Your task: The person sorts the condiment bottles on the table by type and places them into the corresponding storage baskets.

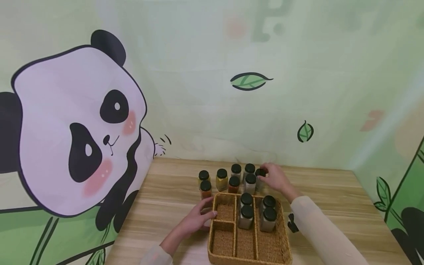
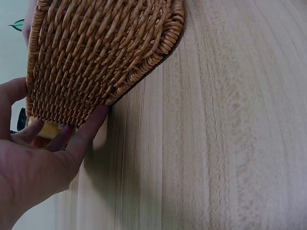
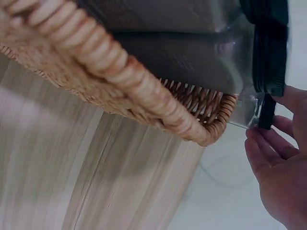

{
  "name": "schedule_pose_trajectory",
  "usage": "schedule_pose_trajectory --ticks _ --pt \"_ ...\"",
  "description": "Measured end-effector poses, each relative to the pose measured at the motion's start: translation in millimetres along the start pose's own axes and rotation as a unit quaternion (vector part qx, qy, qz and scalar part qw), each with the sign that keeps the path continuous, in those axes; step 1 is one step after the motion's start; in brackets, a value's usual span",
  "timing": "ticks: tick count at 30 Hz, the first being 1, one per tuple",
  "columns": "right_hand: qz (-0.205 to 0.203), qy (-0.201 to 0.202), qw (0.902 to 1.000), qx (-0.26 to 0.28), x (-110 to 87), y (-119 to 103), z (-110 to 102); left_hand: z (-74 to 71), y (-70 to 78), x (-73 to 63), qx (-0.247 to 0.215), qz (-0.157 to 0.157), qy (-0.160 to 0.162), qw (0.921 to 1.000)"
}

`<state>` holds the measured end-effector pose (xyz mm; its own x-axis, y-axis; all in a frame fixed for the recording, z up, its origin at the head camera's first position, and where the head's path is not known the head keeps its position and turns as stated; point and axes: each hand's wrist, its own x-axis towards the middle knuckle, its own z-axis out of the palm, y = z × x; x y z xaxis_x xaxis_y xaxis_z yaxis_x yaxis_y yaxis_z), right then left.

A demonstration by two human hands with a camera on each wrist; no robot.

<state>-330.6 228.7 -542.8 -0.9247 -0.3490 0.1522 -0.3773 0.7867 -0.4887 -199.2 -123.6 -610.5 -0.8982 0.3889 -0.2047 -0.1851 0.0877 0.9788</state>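
Note:
A wicker basket (image 1: 245,235) with compartments stands on the table. At its left side is my left hand (image 1: 195,219), thumb on the rim and fairly straight fingers touching the outer wall (image 2: 81,57). My right hand (image 1: 276,181) reaches behind the basket and pinches the black lid of a spice jar (image 1: 260,178). In the right wrist view, the fingers (image 3: 268,148) are around that jar's lid (image 3: 267,112); nearer jars hide part of it. Two jars with greyish contents (image 1: 245,219) stand in the middle compartment and two more (image 1: 268,221) in the right one.
Behind the basket stand several black-lidded jars: yellow (image 1: 221,180), orange-red (image 1: 233,186), orange (image 1: 205,191) and pale grey (image 1: 250,184). A small black object (image 1: 293,223) lies right of the basket, beside the right sleeve (image 1: 324,228). A panda-printed backdrop (image 1: 198,110) rises behind the wooden table (image 1: 165,195).

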Motion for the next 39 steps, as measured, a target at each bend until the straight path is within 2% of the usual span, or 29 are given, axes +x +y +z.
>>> schedule_pose_trajectory --ticks 7,18,25,32,39 --pt "-0.002 -0.012 0.9994 -0.031 0.5 -1.8 4.9 0.2 0.8 -0.8 -0.001 -0.001 -0.003 1.0000" --pt "0.004 0.018 0.9994 -0.028 -6.9 0.2 0.1 1.2 -1.5 0.2 -0.007 0.001 -0.005 1.0000" --pt "-0.012 0.027 0.9996 0.004 -13.1 1.9 -26.6 -0.2 -1.8 -0.7 0.003 0.000 -0.001 1.0000" --pt "-0.029 0.029 0.9985 0.037 -27.1 -2.9 -59.3 -1.2 -3.8 -0.2 0.002 0.003 0.000 1.0000" --pt "-0.024 0.022 0.9970 0.070 -40.7 -13.0 -86.2 0.6 -3.8 1.6 0.000 0.002 -0.002 1.0000"
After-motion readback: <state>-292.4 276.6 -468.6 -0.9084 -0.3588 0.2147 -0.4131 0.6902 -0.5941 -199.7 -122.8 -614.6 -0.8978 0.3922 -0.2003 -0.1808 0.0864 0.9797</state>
